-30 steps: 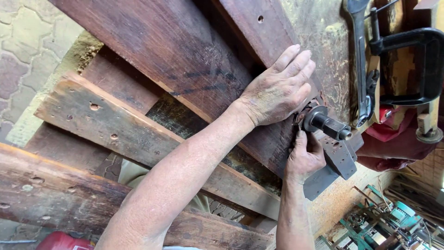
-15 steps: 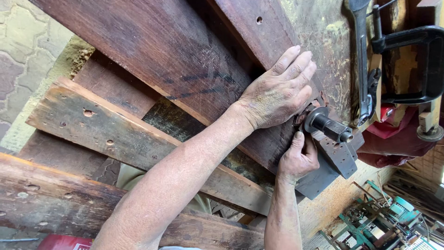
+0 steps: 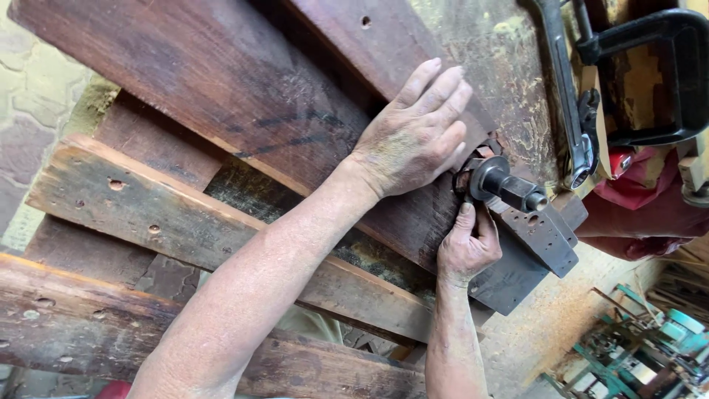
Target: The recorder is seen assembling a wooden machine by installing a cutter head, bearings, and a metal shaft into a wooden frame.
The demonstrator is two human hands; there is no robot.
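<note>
The left hand (image 3: 413, 137) lies flat, fingers spread and straight, palm down on a broad dark reddish plank (image 3: 244, 89) whose face is scuffed, dusty and marked with dark pencil-like strokes; it grips nothing, only presses on the wood near the plank's end. Just below its fingertips sits a dark steel spindle (image 3: 502, 185), a round collar with a stubby cylindrical shaft sticking out, bolted to a flat grey metal plate (image 3: 532, 251) with small drilled holes. The right hand (image 3: 465, 247) is curled partly closed at the plate's near edge, thumb up and touching the base of the spindle (whether the fingers clasp something small there cannot be told).

Under the plank lie rough weathered boards (image 3: 148, 214), paler, cracked, pierced with old bolt holes, crossing at an angle over a paved floor (image 3: 29, 89). Toward the upper right a long steel wrench (image 3: 569, 103) rests on a sawdust-crusted wooden surface, beside a black C-shaped clamp (image 3: 665, 74) gripping yellowish wood. A red cloth (image 3: 650, 207) is bunched below the clamp. Green machinery (image 3: 635, 347) shows at the lower right corner.
</note>
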